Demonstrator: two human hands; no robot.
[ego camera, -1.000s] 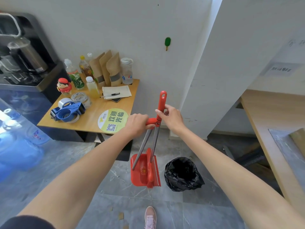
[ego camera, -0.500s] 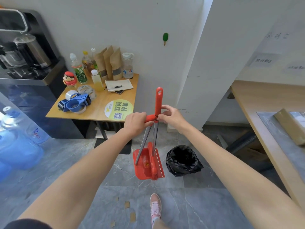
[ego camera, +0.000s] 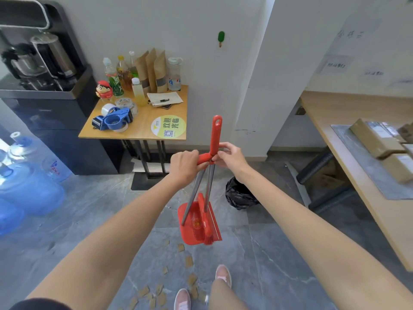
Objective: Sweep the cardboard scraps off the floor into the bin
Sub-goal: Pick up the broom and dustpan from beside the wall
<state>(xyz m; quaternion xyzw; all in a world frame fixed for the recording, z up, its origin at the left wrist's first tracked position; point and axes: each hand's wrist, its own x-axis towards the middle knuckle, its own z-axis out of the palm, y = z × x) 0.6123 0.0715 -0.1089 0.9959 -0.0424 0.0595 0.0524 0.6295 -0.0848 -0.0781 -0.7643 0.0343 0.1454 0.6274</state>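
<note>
Two hands, left (ego camera: 183,164) and right (ego camera: 230,155), clasping two red handles of one broom (ego camera: 206,222) and dustpan (ego camera: 194,227); a dozen-odd flat brown scraps (ego camera: 188,261) on grey marbled floor (ego camera: 279,253); one black-bagged bin (ego camera: 240,195).

Grey tiled floor (ego camera: 279,253), cardboard scraps (ego camera: 189,261) scattered, black bin (ego camera: 240,194)

Grey marble floor (ego camera: 85,211), white walls (ego camera: 190,23), wooden tables (ego camera: 143,121)
</note>
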